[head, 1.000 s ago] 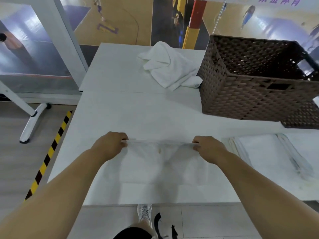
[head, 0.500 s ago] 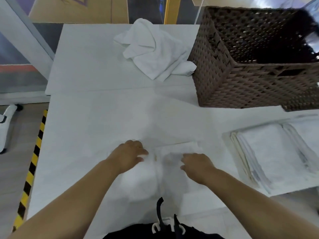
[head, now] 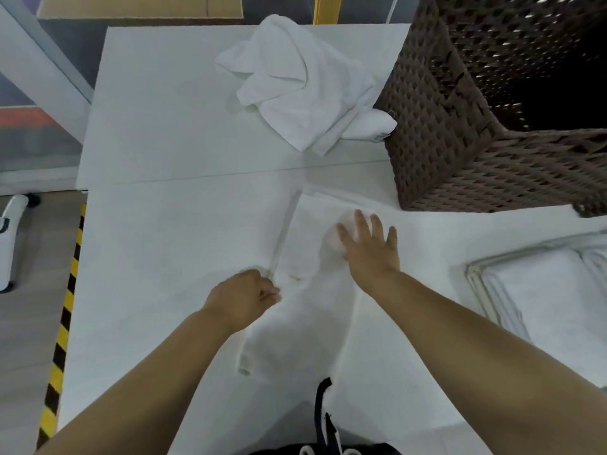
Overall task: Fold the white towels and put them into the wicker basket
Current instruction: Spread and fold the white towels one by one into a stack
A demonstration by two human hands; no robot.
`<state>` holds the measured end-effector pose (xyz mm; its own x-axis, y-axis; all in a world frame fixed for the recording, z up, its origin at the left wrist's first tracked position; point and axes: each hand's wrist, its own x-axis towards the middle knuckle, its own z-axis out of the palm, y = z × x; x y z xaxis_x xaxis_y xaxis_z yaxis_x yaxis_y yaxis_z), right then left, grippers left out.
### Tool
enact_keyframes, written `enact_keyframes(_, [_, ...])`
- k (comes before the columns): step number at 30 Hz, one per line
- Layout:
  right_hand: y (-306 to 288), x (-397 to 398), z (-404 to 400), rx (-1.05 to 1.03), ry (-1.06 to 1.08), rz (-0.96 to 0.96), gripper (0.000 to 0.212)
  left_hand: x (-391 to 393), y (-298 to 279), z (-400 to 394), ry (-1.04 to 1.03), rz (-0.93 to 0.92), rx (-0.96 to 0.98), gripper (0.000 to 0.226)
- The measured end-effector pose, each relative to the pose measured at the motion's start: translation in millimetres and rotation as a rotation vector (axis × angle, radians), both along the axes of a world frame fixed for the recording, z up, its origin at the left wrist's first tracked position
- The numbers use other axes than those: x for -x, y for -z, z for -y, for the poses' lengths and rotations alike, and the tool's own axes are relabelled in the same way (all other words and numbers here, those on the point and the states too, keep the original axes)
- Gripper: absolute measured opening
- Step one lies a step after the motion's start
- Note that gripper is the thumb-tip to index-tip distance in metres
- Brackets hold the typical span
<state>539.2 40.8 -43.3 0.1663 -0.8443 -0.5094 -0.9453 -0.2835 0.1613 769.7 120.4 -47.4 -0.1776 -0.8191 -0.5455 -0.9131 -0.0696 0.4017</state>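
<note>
A white towel (head: 315, 231) lies spread on the white table in front of me, running from the near edge toward the wicker basket (head: 460, 152). My right hand (head: 369, 246) lies flat on it with fingers spread, pressing the cloth. My left hand (head: 241, 298) has curled fingers pinching the towel's left edge lower down. A crumpled white towel (head: 305, 90) sits at the back, touching the basket's left wall. The brown basket stands at the back right; its inside looks dark.
A stack of folded white towels (head: 532, 290) lies at the right on the table. The table's (head: 170, 224) left edge borders a floor with yellow-black tape (head: 67, 300). A white stand foot (head: 10, 238) is at far left.
The towel was folded toward me, then laid out lengthwise. My right hand moved forward and opened flat on it; my left hand stays near the left edge, fingers curled.
</note>
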Motion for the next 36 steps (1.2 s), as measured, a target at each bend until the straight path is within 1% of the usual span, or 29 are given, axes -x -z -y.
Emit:
enact_keyframes(3, [-5,5,-15,0.073,0.142,0.162,0.064,3,-1,8,-0.082,-0.069,-0.051,0.030])
enact_keyframes(6, [-10,16,-43,0.026,0.308,0.323,0.072,8,-2,18,-0.225,-0.071,0.040,0.027])
enact_keyframes(9, [-7,27,-62,-0.052,0.358,0.357,0.078,18,-3,24,-0.372,-0.142,0.047,0.024])
enact_keyframes(12, [-6,33,-64,-0.101,0.461,0.370,0.079,30,-2,27,-0.432,-0.149,0.012,0.032])
enact_keyframes(15, [-4,38,-61,-0.075,0.550,0.349,0.065,43,-1,25,-0.511,-0.122,-0.040,0.030])
enact_keyframes(17, [-1,41,-59,-0.078,0.627,0.359,0.055,50,0,20,-0.506,-0.093,-0.068,0.029])
enact_keyframes(20, [2,42,-58,-0.099,0.705,0.419,0.033,59,2,9,-0.520,-0.161,-0.106,0.030])
enact_keyframes(22, [2,43,-60,-0.115,0.762,0.507,0.020,61,3,0,-0.557,-0.206,-0.099,0.030])
enact_keyframes(24, [1,45,-62,-0.129,0.821,0.597,0.024,61,3,-6,-0.614,-0.254,-0.092,0.029])
enact_keyframes(27, [-1,49,-65,-0.124,0.952,0.784,0.016,61,0,-9,-0.720,-0.382,-0.091,0.029])
enact_keyframes(29, [-5,52,-67,-0.103,1.070,0.968,0.018,60,-8,-10,-0.852,-0.518,-0.068,0.030])
enact_keyframes(31, [-12,54,-70,-0.121,1.138,1.157,0.029,57,-17,-13,-0.952,-0.640,-0.036,0.037])
enact_keyframes(33, [-23,56,-72,-0.136,1.127,1.306,0.036,54,-25,-13,-0.926,-0.693,0.024,0.037])
enact_keyframes(36, [-45,56,-68,-0.096,1.021,1.406,0.034,54,-44,-8,-0.773,-0.715,0.112,0.028])
